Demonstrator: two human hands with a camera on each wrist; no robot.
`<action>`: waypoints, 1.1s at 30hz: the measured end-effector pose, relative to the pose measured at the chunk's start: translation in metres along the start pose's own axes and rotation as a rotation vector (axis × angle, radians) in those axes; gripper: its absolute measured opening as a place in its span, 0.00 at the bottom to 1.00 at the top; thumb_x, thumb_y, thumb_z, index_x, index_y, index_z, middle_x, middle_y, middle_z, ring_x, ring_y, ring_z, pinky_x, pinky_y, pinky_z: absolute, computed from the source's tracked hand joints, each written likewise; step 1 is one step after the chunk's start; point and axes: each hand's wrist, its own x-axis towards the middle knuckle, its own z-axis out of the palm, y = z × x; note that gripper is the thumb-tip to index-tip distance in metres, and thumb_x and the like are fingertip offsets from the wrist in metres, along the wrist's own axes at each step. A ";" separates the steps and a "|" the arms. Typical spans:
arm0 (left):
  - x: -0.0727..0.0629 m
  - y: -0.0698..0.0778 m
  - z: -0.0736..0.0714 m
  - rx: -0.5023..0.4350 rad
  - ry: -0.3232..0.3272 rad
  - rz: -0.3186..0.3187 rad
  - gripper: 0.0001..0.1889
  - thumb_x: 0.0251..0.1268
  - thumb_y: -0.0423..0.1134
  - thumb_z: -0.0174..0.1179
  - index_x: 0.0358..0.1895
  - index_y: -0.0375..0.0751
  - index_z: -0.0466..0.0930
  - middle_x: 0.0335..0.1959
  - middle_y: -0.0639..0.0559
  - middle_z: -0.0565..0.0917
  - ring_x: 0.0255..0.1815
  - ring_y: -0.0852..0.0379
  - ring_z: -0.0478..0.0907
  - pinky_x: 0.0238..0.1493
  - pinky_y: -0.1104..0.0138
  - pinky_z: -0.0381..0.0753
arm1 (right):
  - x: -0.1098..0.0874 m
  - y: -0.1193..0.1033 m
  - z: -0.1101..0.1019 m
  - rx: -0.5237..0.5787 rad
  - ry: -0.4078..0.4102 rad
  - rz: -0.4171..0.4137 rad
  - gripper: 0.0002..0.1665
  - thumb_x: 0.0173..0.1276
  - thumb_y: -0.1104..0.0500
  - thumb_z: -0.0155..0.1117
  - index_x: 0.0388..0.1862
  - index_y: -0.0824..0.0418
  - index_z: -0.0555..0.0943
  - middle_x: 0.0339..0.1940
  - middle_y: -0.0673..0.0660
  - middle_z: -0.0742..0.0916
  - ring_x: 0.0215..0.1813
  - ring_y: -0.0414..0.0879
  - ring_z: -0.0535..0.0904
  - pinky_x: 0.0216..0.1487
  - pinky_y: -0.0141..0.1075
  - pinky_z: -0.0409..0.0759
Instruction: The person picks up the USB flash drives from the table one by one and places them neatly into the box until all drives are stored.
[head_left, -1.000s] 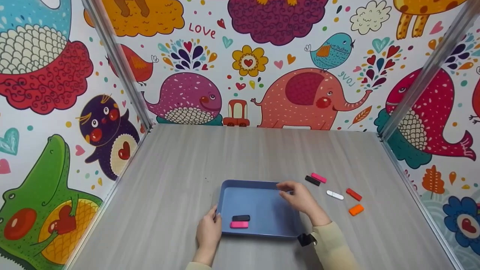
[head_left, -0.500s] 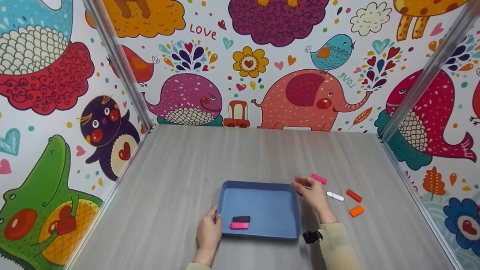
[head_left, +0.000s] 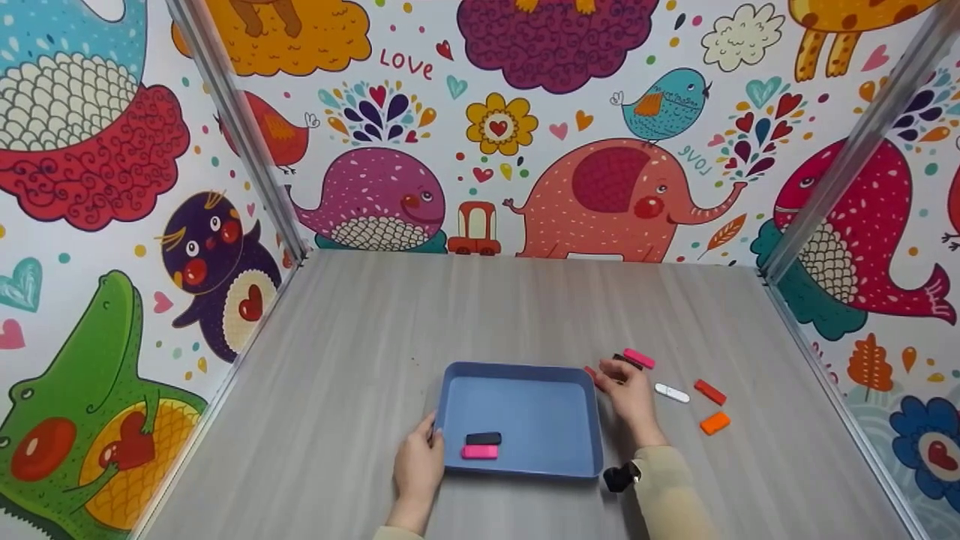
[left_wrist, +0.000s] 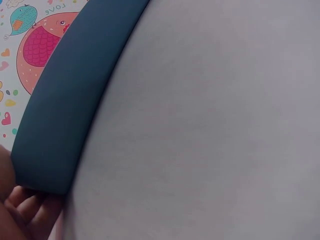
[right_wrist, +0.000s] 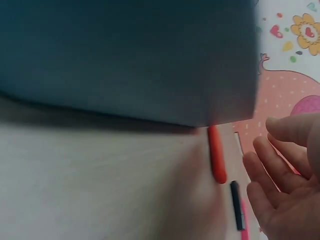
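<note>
My left hand (head_left: 420, 465) grips the left side of a shallow blue tray (head_left: 598, 450). In the left wrist view, its fingers (left_wrist: 42, 210) curl under the tray's lower edge. Inside the tray lie a small black stick-shaped piece (head_left: 484, 439) and a pink one (head_left: 480, 451). Just outside the tray's far right corner is my right hand (head_left: 630, 397), with loosely bent fingers and nothing in its grasp. Close to its fingertips a red stick (right_wrist: 216, 155) lies against the tray corner. Beyond that, a black stick (right_wrist: 237, 205) and a pink stick (head_left: 639, 358) lie side by side.
Right of the right hand, a white stick (head_left: 672, 392), a red bar (head_left: 709, 391) and an orange block (head_left: 715, 423) lie on the wood-grain table (head_left: 360, 337). Walls with cartoon animals and metal corner posts (head_left: 247, 135) enclose the table at the back and sides.
My right hand has moved from above the tray's far right corner to the right, outside it. The red stick at that corner has come into view. The left hand stays on the tray.
</note>
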 end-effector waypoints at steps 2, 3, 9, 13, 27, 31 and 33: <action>0.000 0.000 0.000 0.004 -0.004 -0.005 0.18 0.67 0.31 0.63 0.60 0.35 0.85 0.55 0.36 0.87 0.57 0.37 0.86 0.49 0.47 0.86 | 0.001 0.003 0.002 -0.013 0.002 0.010 0.19 0.69 0.69 0.66 0.57 0.75 0.82 0.55 0.72 0.87 0.55 0.58 0.86 0.42 0.20 0.76; 0.000 0.001 -0.001 0.006 -0.006 -0.007 0.18 0.67 0.31 0.63 0.60 0.35 0.84 0.56 0.36 0.87 0.57 0.37 0.86 0.49 0.47 0.86 | 0.001 0.005 0.003 -0.023 0.002 0.014 0.19 0.69 0.69 0.66 0.57 0.75 0.82 0.55 0.72 0.87 0.56 0.60 0.85 0.42 0.19 0.76; -0.001 0.001 -0.001 0.007 -0.007 -0.008 0.18 0.67 0.31 0.63 0.59 0.34 0.85 0.56 0.35 0.87 0.58 0.37 0.85 0.50 0.47 0.86 | 0.003 0.013 0.008 -0.106 0.001 0.005 0.19 0.68 0.68 0.67 0.57 0.75 0.82 0.53 0.73 0.88 0.57 0.64 0.84 0.46 0.26 0.78; -0.001 0.001 -0.001 -0.001 -0.007 -0.001 0.19 0.66 0.30 0.63 0.60 0.35 0.85 0.55 0.35 0.87 0.45 0.47 0.88 0.42 0.50 0.86 | 0.005 0.016 0.011 -0.145 -0.001 -0.008 0.19 0.68 0.67 0.67 0.56 0.74 0.83 0.52 0.72 0.88 0.56 0.64 0.84 0.55 0.43 0.82; 0.001 0.000 -0.001 0.007 -0.012 -0.012 0.19 0.67 0.32 0.62 0.60 0.35 0.85 0.53 0.36 0.88 0.53 0.37 0.87 0.46 0.46 0.86 | 0.019 0.028 0.021 -0.233 0.028 -0.141 0.14 0.66 0.64 0.72 0.47 0.72 0.88 0.41 0.69 0.91 0.45 0.61 0.88 0.50 0.46 0.84; 0.001 0.000 0.000 0.006 -0.007 -0.013 0.18 0.67 0.32 0.63 0.59 0.35 0.85 0.54 0.36 0.88 0.53 0.37 0.87 0.46 0.47 0.86 | 0.020 0.029 0.022 -0.240 0.029 -0.169 0.13 0.66 0.65 0.71 0.47 0.72 0.88 0.40 0.69 0.90 0.45 0.61 0.87 0.51 0.49 0.84; 0.000 0.000 -0.001 0.008 -0.010 -0.013 0.18 0.67 0.32 0.63 0.59 0.35 0.85 0.54 0.36 0.88 0.53 0.37 0.87 0.47 0.47 0.86 | 0.020 0.030 0.022 -0.251 0.026 -0.176 0.13 0.66 0.66 0.71 0.47 0.73 0.88 0.40 0.69 0.89 0.45 0.62 0.86 0.51 0.50 0.83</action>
